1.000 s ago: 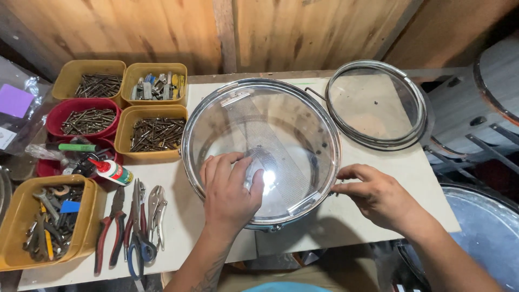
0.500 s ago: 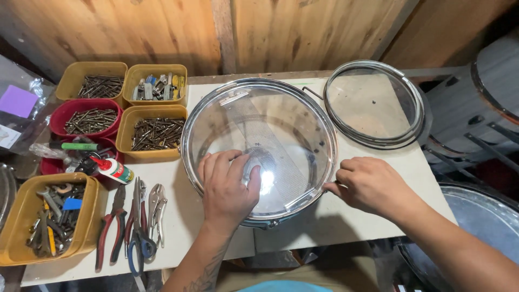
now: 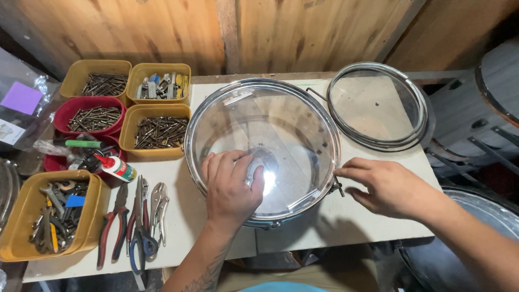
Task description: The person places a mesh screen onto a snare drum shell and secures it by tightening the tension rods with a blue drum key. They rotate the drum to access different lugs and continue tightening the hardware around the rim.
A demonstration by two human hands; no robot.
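A snare drum [image 3: 281,116] with a clear head and chrome hoop lies flat on the white workbench [image 3: 346,221]. My left hand [image 3: 231,186] rests palm down on the near part of the clear head, fingers spread. My right hand [image 3: 386,186] is at the drum's right rim, its fingertips touching the hoop near a tension rod [image 3: 339,186]. Whether the fingers pinch the rod I cannot tell.
A second clear head in a chrome hoop [image 3: 378,111] lies at the back right. Yellow and red trays of screws [image 3: 157,132] and tools [image 3: 48,216] stand on the left, with pliers [image 3: 135,221] and a glue bottle [image 3: 116,167]. Other drums [image 3: 481,108] stand beside the bench on the right.
My right hand has shifted slightly along the drum's right rim, fingers now reaching toward the hoop. My left hand stays pressed on the head.
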